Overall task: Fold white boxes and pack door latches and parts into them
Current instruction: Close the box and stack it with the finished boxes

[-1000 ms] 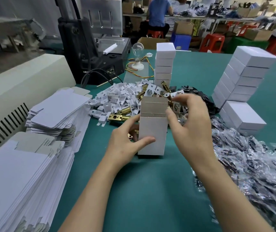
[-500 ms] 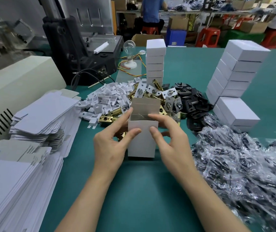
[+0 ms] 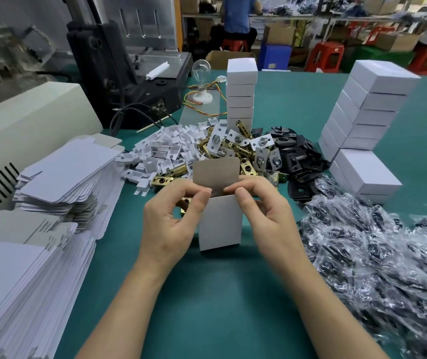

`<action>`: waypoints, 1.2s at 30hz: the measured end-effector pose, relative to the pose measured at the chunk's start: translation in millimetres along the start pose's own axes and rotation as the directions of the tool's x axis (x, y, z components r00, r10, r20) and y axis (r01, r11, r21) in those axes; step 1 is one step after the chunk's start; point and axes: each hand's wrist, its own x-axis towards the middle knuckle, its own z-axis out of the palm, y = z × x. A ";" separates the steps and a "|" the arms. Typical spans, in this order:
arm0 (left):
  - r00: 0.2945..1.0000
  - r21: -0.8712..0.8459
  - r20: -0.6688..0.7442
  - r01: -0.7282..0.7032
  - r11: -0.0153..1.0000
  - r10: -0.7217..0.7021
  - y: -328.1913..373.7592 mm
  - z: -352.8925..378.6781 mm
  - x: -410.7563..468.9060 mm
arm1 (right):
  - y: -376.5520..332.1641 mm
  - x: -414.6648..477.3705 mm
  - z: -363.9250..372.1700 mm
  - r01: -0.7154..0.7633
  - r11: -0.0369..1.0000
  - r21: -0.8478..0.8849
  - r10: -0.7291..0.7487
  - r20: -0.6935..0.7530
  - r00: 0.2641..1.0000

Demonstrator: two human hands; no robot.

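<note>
White box [image 3: 220,225] upright on table [image 3: 233,294], lid flap up. Left hand [image 3: 168,221] and right hand [image 3: 266,213]: fingers [image 3: 242,198] pinching its top corners. Thin card, likely light, crushable; hold at folded edges, gently.

Green table [image 3: 233,294] bears flat blanks [image 3: 72,172]; brass latches [image 3: 235,149]; black plates [image 3: 298,156]; bagged parts [image 3: 375,255]; stacked boxes [image 3: 373,112].

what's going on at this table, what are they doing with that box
A person is setting up a white box that stands upright on the green table. The left hand and right hand pinch it at its open top, where the lid flap stands up. Brass latches, white plastic parts, black plates and bagged parts lie in piles around it. Closed boxes are stacked further back.
</note>
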 end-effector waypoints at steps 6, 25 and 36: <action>1.000 -0.062 0.006 -0.006 0.998 0.006 8.2 2.5 2.1 | -1.0 -1.3 6.6 -0.050 0.976 0.213 0.063 -0.054 0.997; 0.991 -0.072 0.096 -0.083 0.994 0.089 10.1 -6.6 4.4 | -11.5 -4.8 7.8 -0.067 0.975 0.210 0.076 -0.034 0.997; 0.997 -0.105 0.078 0.037 0.994 -0.029 12.0 -4.9 3.7 | -9.0 -7.1 5.6 -0.022 0.999 0.043 0.022 0.000 1.000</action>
